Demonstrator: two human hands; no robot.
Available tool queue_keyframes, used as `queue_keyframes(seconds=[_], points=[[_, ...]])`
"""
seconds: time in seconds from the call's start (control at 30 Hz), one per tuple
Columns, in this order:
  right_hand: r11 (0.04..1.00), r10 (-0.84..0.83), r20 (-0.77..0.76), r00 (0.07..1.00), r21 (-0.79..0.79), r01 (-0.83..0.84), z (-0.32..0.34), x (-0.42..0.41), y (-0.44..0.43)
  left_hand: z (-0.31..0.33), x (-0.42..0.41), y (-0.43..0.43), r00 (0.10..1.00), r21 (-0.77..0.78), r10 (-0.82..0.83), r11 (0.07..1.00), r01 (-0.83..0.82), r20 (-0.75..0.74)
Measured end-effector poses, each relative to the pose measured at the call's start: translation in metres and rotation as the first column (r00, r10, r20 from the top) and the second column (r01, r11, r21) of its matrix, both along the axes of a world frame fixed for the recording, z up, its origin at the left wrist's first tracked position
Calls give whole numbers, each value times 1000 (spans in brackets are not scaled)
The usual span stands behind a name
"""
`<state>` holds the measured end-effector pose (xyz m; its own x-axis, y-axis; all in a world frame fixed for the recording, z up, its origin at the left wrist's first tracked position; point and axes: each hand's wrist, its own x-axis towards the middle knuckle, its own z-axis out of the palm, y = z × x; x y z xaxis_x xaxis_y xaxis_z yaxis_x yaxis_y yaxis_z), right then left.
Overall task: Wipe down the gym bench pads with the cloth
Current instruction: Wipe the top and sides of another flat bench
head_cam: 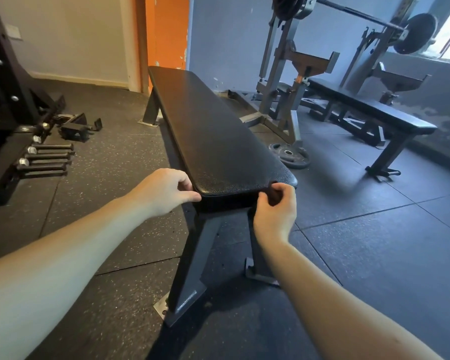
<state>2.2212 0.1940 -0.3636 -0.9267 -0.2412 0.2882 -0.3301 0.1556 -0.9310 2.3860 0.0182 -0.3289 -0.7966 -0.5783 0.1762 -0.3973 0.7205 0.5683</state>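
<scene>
Two grips on bench pad [213,131] | left fingers [185,181] clamp corner | right fingers [283,190] pinch cloth [273,197] | weight plate [289,155] beside

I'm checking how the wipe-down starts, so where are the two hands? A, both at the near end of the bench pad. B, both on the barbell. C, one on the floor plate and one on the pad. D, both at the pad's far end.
A: the left hand holds the near left corner of the pad, and the right hand is curled at its near right corner.
</scene>
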Motion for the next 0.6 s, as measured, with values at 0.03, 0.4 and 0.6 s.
queue_keyframes(seconds=[0.03, 0.4, 0.6], points=[[1000, -4, 14, 1000, 2, 4, -1, 1, -1, 0, 0, 0, 1000, 0, 3, 1000, -3, 3], [923, 376, -14, 926, 99, -373, -28, 85, -16, -9, 3, -1, 999, 82, 38, 996, -35, -39], [976, 184, -27, 983, 119, -180, -25, 37, -3, -9, 3, 1, 1000, 85, -10, 996, 11, -10]])
